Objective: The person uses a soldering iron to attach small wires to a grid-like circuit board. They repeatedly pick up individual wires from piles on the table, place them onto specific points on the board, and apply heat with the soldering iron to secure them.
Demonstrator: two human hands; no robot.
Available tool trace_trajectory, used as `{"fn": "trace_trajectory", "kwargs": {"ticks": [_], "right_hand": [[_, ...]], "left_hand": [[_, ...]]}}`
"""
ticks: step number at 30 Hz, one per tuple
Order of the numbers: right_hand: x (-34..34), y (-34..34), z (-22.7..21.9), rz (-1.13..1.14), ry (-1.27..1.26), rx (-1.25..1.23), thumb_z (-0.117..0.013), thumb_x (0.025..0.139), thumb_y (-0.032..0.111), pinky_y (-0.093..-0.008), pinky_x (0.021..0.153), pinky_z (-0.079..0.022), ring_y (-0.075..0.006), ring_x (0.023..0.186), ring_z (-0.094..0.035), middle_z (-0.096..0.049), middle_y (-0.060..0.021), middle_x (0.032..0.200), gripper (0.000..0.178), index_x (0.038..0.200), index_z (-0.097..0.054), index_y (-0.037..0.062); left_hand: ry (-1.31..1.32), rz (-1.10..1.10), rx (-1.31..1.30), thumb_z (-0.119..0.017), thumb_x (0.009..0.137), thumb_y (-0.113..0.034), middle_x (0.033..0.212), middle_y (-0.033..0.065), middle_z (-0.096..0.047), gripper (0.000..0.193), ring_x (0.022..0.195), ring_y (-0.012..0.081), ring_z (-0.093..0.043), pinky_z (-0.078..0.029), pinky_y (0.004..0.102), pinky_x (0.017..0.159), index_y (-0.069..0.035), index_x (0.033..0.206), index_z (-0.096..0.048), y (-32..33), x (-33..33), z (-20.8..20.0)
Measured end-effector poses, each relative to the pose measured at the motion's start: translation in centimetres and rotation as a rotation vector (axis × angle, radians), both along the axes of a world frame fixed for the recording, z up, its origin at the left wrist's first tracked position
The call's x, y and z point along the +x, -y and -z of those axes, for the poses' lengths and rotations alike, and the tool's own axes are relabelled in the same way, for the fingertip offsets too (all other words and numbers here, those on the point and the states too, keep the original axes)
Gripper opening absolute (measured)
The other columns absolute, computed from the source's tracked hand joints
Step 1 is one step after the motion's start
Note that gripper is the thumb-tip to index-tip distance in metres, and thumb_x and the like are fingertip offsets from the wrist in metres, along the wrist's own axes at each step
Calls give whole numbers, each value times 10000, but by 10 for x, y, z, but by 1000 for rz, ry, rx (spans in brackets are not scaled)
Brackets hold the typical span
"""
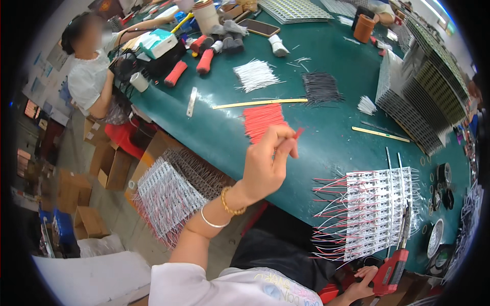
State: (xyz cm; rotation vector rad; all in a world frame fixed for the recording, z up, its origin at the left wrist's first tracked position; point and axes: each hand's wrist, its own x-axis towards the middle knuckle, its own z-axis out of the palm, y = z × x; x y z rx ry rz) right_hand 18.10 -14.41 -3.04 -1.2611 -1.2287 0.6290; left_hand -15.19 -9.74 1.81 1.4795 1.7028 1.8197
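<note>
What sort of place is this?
Probably a small electronics assembly workshop: piles of cut red wires, white wires and black wires on a green bench, a board panel bristling with wire leads, and what looks like a red soldering tool in the right hand.

I see a green table (316, 140), red wires (259, 118), white wires (255, 75) and black wires (321, 87), two yellow strips (260, 104), white boards (365, 204) patterned in rows, a red-and-black tool (389, 273), a gold bracelet (226, 204), a silver bangle (210, 223).
</note>
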Motion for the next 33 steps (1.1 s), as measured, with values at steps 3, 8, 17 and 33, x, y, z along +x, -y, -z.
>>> {"fn": "trace_trajectory", "kwargs": {"ticks": [3, 8, 17, 33], "right_hand": [[18, 3, 9, -16, 130, 30, -458, 898, 16, -244, 487, -361, -98, 460, -388, -414, -27, 548, 401, 1270, -356, -95], [25, 10, 7, -50, 174, 55, -479, 875, -27, -237, 502, -368, -100, 472, -407, -449, -42, 578, 427, 1281, -359, -84], [12, 16, 8, -82, 7, 63, -523, 860, 6, -240, 467, -384, -100, 431, -393, -432, -42, 537, 427, 1235, -360, -116], [34, 34, -4, -113, -226, -101, -523, 848, 85, -272, 449, -390, -119, 391, -391, -413, -32, 524, 436, 1212, -363, -92]], "left_hand": [[-59, -5, -6, -485, 897, -22, 708, 100, -626, 58, 673, 124, -609, -469, 232, 640, 24, 912, -516, 9, 14, 4], [22, 101, -41, -484, 911, -51, 703, 84, -619, 90, 645, 124, -614, -484, 235, 601, 26, 924, -529, 15, 39, 7], [309, 297, -56, -425, 933, -45, 733, 89, -583, 67, 635, 125, -584, -485, 243, 582, 9, 966, -446, 13, 71, 11], [-151, 463, -194, -663, 712, 60, 734, 74, -538, 108, 665, 152, -511, -413, 234, 575, 13, 738, -570, -16, 160, -4]]}}
